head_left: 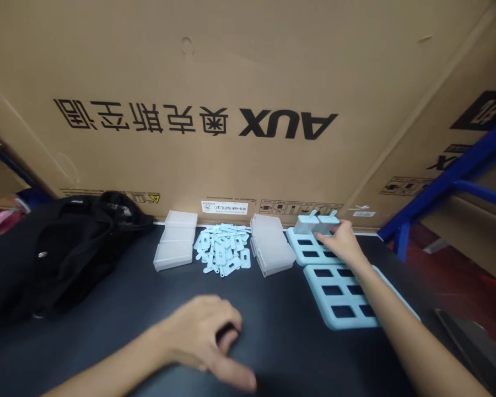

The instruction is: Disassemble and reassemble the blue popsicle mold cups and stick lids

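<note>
My right hand has its fingers round a clear box with a light blue top, upright at the rear of the far light blue rack. A similar box stands just left of it. Nearer to me lies a second light blue rack with rectangular openings, partly under my right forearm. My left hand hovers over the dark table, thumb apart from the curled fingers, with nothing in it. Beyond it lie a pile of small light blue pieces, stacked clear boxes and more clear boxes.
A black cloth bag lies at the left of the dark table. A large printed cardboard box stands along the back edge. Blue metal frame bars rise at the right, and a dark flat object is at the lower right.
</note>
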`<action>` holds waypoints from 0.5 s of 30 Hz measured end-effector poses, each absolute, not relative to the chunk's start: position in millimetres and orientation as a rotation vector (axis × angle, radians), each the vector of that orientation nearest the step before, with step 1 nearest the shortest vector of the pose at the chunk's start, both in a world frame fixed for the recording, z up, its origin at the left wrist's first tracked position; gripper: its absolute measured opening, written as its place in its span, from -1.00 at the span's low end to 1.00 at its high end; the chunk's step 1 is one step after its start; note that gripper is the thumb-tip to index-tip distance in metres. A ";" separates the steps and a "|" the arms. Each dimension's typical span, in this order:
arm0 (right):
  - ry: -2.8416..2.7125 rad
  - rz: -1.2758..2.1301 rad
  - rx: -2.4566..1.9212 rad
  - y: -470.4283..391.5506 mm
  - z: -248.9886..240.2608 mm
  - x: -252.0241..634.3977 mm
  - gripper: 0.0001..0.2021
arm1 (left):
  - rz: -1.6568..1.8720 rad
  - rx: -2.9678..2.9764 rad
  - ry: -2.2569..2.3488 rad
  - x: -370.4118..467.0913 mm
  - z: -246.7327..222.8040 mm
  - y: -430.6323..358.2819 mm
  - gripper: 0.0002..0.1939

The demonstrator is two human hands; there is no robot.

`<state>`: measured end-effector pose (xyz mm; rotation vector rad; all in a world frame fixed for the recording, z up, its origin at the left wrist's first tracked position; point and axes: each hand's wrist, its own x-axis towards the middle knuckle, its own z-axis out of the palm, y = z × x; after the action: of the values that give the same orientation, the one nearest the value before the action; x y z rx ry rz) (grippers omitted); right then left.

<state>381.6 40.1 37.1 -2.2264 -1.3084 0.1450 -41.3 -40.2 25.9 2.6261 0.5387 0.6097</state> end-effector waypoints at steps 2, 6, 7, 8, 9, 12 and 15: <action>-1.313 0.123 -2.293 43.9 32.8 380.6 -0.19 | 0.485 2.596 0.417 -21.8 7.1 -59.2 -0.69; -1.396 0.022 -2.459 42.2 33.8 371.2 -0.35 | 0.627 2.702 0.366 -12.6 -8.9 -64.9 -0.61; -1.416 0.005 -2.468 41.5 34.2 368.8 -0.37 | 0.652 2.721 0.357 -13.7 -8.6 -63.3 -0.55; -1.427 -0.005 -2.467 40.9 34.5 366.4 -0.38 | 0.659 2.729 0.349 -14.9 -7.5 -61.7 -0.51; -1.424 -0.016 -2.463 40.5 34.6 364.0 -0.38 | 0.658 2.721 0.365 -15.8 -5.8 -60.5 -0.47; -1.371 -0.046 -2.456 40.5 34.8 358.5 -0.34 | 0.648 2.680 0.428 -16.4 -1.3 -59.2 -0.55; -1.278 -0.035 -2.455 41.5 36.6 360.0 -0.29 | 0.700 2.604 0.367 -16.6 0.2 -57.8 -0.72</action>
<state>360.0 41.5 36.6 -2.4546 -1.2784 -0.0351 -16.6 -57.8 0.2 2.6043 0.3669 0.6998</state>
